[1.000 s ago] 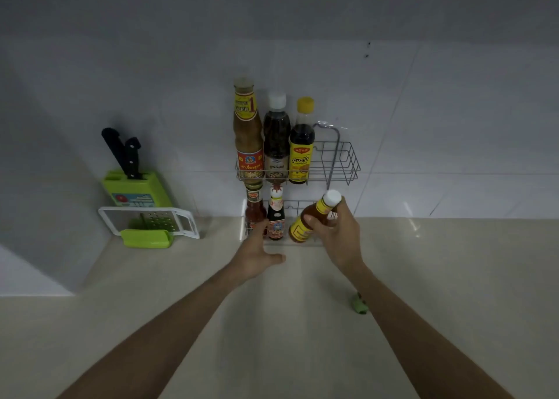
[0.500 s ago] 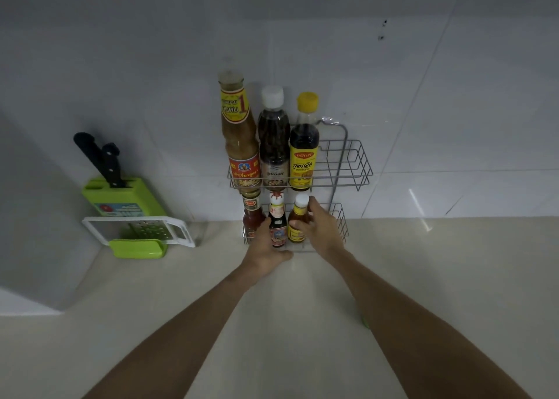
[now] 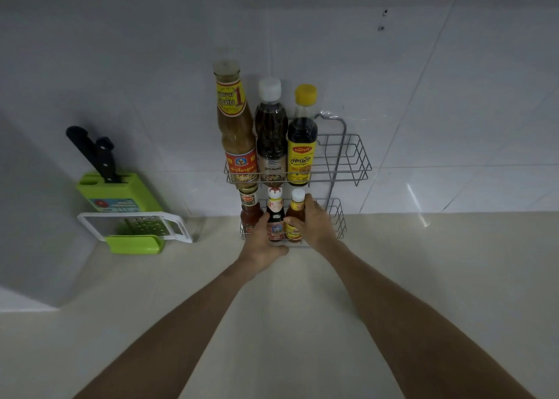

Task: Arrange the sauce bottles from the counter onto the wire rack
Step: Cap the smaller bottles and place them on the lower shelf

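A two-tier wire rack (image 3: 354, 168) stands against the tiled wall. Its upper shelf carries three tall bottles: a brown sauce bottle (image 3: 237, 132), a dark bottle with a white cap (image 3: 271, 132) and a dark bottle with a yellow cap (image 3: 302, 138). On the lower shelf stand a red sauce bottle (image 3: 249, 211), a dark bottle with a red label (image 3: 275, 214) and a small orange bottle with a white cap (image 3: 295, 209). My right hand (image 3: 317, 226) grips the small orange bottle, upright on the lower shelf. My left hand (image 3: 263, 244) rests at the lower shelf's front, by the dark bottle.
A green knife block (image 3: 118, 193) with black-handled knives stands at the left by the wall. A white-framed grater on a green base (image 3: 136, 229) lies in front of it. The beige counter (image 3: 423, 277) stretches to the right of the rack.
My right hand has carried the small orange bottle from a tilted hold in front of the rack to upright on the lower shelf. My left hand moved up to the shelf's front.
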Tool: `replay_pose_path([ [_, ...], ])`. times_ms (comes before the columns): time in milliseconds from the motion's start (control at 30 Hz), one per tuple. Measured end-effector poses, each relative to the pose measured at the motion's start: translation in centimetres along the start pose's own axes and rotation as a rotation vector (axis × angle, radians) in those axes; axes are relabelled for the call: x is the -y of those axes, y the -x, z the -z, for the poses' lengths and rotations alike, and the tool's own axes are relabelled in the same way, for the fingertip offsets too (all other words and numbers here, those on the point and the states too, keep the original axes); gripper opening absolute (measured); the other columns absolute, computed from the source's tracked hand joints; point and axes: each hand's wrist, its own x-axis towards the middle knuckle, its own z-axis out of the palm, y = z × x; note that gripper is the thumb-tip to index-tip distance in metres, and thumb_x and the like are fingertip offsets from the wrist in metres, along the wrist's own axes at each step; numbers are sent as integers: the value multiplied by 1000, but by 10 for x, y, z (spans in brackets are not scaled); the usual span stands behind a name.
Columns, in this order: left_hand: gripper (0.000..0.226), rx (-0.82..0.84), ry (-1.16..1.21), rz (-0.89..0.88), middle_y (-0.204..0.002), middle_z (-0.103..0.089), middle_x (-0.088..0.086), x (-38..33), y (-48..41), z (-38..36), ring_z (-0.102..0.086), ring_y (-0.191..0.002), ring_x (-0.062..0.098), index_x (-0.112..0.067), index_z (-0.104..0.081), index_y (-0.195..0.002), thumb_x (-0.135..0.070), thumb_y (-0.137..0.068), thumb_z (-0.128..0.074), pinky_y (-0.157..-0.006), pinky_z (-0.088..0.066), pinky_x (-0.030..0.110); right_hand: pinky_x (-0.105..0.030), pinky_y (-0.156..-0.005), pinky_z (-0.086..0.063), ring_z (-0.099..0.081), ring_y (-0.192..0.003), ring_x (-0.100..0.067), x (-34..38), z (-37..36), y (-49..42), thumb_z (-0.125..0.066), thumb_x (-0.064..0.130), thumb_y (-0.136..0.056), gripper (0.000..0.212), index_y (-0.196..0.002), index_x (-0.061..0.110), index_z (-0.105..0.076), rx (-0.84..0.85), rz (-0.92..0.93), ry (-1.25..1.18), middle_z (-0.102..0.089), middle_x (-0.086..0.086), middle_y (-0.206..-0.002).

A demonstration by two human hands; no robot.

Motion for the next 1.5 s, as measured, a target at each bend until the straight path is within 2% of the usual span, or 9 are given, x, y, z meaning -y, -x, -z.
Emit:
replay_pose_path([
  [200, 90, -7, -3, 8, -124, -49, -7, 4, 3, 1, -49, -117, 11, -14, -24, -150, 11, -76, -69, -96, -38, 22, -41, -85, -49, -59, -106, -36, -3, 4, 8, -68, 21, -85, 52, -126, 8, -39, 86, -16, -17, -61, -18, -117],
  [433, 104, 36, -24, 37, -141, -50, -1, 12, 3, 5, -49, -130, 19, -20, -23, -152, -11, -62, -76, -111, -40, 42, -35, -93, -42, -51, -125, -35, -1, 31, 25, -58, 10, -91, 61, -143, 9, -28, 168, -44, -94, -52, -19, -137],
  [533, 91, 5, -33, 32, -141, -49, 0, 10, 11, 0, -48, -129, 20, -17, -26, -150, 0, -73, -73, -109, -40, 36, -36, -99, -43, -47, -130, -30, -10, 55, 36, -52, 4, -92, 52, -141, 11, -36, 133, -60, -168, -47, -14, -144],
  [633, 79, -14, -79, -17, -144, -45, 0, 13, 23, -14, -41, -133, 16, -18, -33, -146, 2, -78, -68, -104, -33, 25, -25, -91, -45, -59, -118, -24, -36, 84, 56, -47, -8, -89, 43, -127, 12, -53, 8, -69, -224, -61, -9, -128],
  [767, 76, 71, -225, -64, -149, -41, -1, 19, 43, -52, -36, -140, 18, -19, -35, -146, -3, -80, -69, -102, -27, 18, -20, -88, -46, -63, -106, -20, -94, 110, 105, -42, -18, -80, 53, -117, 14, -62, -18, -137, -31, -66, -5, -119],
  [933, 78, 323, -325, -86, -155, -33, -1, 22, 62, -113, -25, -146, 17, -23, -30, -148, -13, -83, -71, -114, -27, 27, -26, -98, -37, -53, -121, -24, -165, 108, 164, -57, -3, -75, 54, -124, 18, -60, 232, -193, 231, -61, -3, -129],
  [1233, 63, 379, -366, -153, -132, -56, 7, 17, 56, -183, -51, -123, 20, -12, -46, -135, -9, -77, -73, -91, -37, 20, -37, -86, -46, -55, -108, -36, -193, 84, 189, -64, 16, -82, 38, -120, 13, -60, 103, -238, 249, -60, -13, -116],
  [1367, 35, 344, -337, -165, -113, -62, 7, 20, 54, -187, -56, -100, 18, -11, -54, -115, -11, -83, -68, -70, -39, 10, -35, -78, -46, -61, -96, -34, -185, 88, 188, -64, 5, -78, 33, -111, 9, -63, 28, -185, 153, -65, -13, -106],
  [1500, 28, 250, -235, -199, -108, -56, 8, 26, 59, -183, -54, -98, 18, -11, -53, -109, -15, -85, -68, -71, -38, 5, -36, -77, -57, -63, -85, -23, -169, 101, 187, -71, -5, -68, 40, -106, 9, -67, -138, -34, -25, -59, -6, -102],
])
